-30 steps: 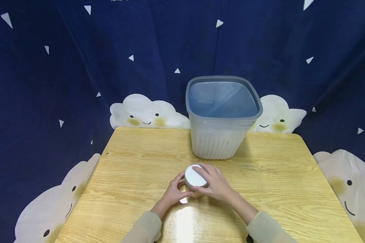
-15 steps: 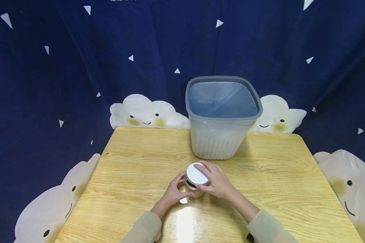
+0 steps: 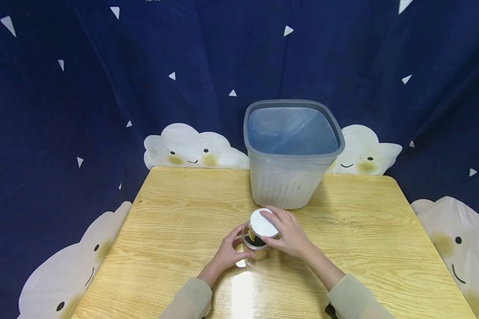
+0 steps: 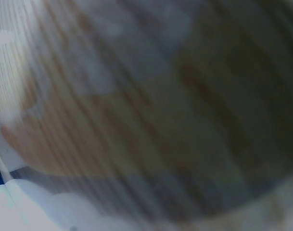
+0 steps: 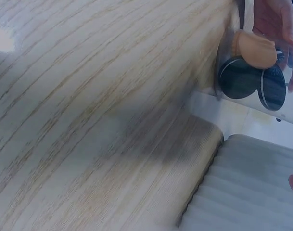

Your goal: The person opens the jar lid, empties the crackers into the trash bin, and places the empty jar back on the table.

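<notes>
A clear jar (image 3: pixel 258 254) stands on the table with its mouth uncovered at the front. My left hand (image 3: pixel 230 251) grips its left side, thumb in front and fingers behind. My right hand (image 3: pixel 290 237) pinches a round white lid (image 3: pixel 262 223) by its edge, holding it tilted just above the jar's back right rim. Inside the jar, the right wrist view shows dark round discs (image 5: pixel 238 78) and a tan rounded piece (image 5: pixel 255 50), whose kind I cannot tell. Part of my left hand (image 5: pixel 277 21) appears behind them. The left wrist view is mostly blurred.
A tall translucent bin (image 3: pixel 289 184) with a grey rim stands behind the jar, close to my right hand. The wooden table (image 3: pixel 183 208) extends to both sides. A dark blue curtain (image 3: pixel 207 57) with white clouds surrounds the table's back and sides.
The lid has come off the jar, rising and moving right and away with my right hand, so the dark and yellowish contents show. My left hand has stayed on the jar.
</notes>
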Demonstrator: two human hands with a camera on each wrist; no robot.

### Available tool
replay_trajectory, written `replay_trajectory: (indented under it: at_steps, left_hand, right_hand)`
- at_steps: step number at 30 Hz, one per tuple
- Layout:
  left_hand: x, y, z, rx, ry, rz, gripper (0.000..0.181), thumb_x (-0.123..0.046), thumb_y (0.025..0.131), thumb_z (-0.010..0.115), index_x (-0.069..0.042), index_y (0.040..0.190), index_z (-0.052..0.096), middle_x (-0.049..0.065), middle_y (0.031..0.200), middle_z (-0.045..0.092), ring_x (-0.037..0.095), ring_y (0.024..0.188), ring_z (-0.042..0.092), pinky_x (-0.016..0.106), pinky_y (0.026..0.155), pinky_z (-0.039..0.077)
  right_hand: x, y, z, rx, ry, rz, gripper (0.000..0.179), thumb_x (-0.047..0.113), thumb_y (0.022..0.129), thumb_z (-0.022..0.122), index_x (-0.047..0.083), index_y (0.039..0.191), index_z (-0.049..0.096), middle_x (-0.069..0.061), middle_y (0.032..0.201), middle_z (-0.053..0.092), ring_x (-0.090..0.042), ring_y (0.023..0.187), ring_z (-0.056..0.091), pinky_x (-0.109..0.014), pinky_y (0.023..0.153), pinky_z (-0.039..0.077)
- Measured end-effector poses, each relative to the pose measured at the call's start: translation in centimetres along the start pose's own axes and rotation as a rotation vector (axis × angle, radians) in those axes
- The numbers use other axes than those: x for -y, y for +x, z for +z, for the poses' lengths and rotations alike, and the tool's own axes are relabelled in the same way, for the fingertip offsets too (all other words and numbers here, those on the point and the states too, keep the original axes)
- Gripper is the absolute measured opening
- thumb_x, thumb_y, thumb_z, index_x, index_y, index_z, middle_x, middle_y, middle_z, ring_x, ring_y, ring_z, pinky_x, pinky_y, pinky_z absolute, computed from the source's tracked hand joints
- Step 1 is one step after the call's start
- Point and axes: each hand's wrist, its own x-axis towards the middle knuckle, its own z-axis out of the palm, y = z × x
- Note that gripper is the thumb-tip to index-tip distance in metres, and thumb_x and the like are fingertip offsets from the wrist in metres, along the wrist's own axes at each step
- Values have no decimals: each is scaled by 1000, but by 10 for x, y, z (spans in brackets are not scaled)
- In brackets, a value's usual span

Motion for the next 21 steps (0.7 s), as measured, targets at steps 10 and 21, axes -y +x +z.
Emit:
replay_trajectory:
  at_steps: [10, 21]
  left_hand:
    - [0, 0, 0, 11, -5, -4, 81, -4, 66, 79, 5, 134, 36, 26, 127, 47, 41, 117, 45, 45, 94, 45]
    - [-2, 0, -1, 11, -23, -25, 81, -6, 66, 79, 4, 134, 37, 24, 127, 47, 40, 118, 44, 43, 96, 44]
  right_hand:
    - [-8, -3, -7, -37, -13, 15, 67, 54, 79, 58, 18, 134, 44, -13, 135, 43, -32, 119, 43, -57, 96, 34]
    - [-18, -7, -16, -41, -49, 55, 69, 50, 77, 61, 18, 135, 43, -14, 136, 42, -33, 120, 41, -57, 98, 33]
